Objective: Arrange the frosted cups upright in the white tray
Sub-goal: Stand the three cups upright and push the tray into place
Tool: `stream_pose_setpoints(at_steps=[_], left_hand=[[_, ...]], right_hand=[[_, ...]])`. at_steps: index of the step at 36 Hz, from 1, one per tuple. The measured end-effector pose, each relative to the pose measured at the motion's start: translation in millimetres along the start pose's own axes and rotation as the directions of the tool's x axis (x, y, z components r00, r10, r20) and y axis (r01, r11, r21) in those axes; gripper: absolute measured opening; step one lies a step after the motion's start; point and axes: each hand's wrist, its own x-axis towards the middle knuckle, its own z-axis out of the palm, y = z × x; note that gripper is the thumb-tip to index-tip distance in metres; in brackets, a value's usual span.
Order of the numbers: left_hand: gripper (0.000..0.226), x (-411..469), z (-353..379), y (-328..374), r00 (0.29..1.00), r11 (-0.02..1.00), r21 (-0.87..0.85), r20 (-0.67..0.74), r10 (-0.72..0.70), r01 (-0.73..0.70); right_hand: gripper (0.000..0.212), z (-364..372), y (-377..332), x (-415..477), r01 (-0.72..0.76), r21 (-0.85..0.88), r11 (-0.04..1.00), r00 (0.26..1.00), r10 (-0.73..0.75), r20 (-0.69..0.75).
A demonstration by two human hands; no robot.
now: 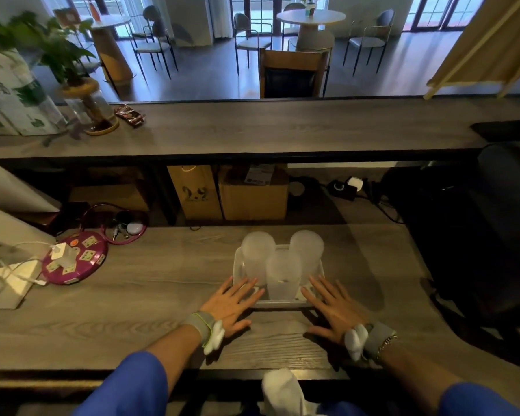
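Wooden counter [132, 298]: round magenta power strip [75, 257] at 9 o'clock, white charger [61, 250] plugged in. Keys [121, 228] just behind it. Kraft paper bag [195, 192] and cardboard box [252, 193] at 12, under the raised shelf [282, 127]. Potted plant [81, 85] and snack wrapper [129, 115] at 11 on that shelf.

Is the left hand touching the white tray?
Touching. The head view shows the left hand lying flat, its fingertips resting over the near left edge of the white tray.
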Motion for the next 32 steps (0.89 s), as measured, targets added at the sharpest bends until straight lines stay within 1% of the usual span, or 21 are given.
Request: stream_pose_setpoints(at_steps=[2,3,9,15,26,32], left_hand=[[0.074,-0.1,5.0,-1.2,0.998,0.998,-0.062,0.055,0.028,-0.024],[0.073,1.2,6.6,-2.6,0.999,0.996,-0.084,0.039,0.03,-0.027],[0.073,2.7,7.9,-0.8,1.0,0.995,-0.099,0.029,0.005,-0.002],[0.075,-0.5,9.5,9.4,0.996,0.989,-0.146,0.088,-0.008,0.02],[0.078,2.2,17.0,17.4,0.997,0.979,-0.198,0.065,-0.043,0.055],[0.079,3.5,22.4,19.6,0.997,0.973,-0.22,0.058,-0.056,0.068]], right_hand=[[0.089,-0.5,-1.7,-1.3,-0.002,0.013,1.0,1.0,0.002,0.014],[0.089,-2.1,-1.7,-0.2,-0.002,0.016,1.0,1.0,0.002,0.015],[0.092,-1.4,-1.1,2.4,-0.003,0.016,1.0,1.0,0.002,0.018],[0.09,10.1,0.7,0.4,0.009,0.021,1.0,1.0,-0.009,0.023],[0.088,11.8,5.9,-0.6,0.016,0.023,1.0,0.999,-0.017,0.03],[0.086,17.2,7.4,-0.2,0.01,0.029,1.0,1.0,-0.01,0.003]])
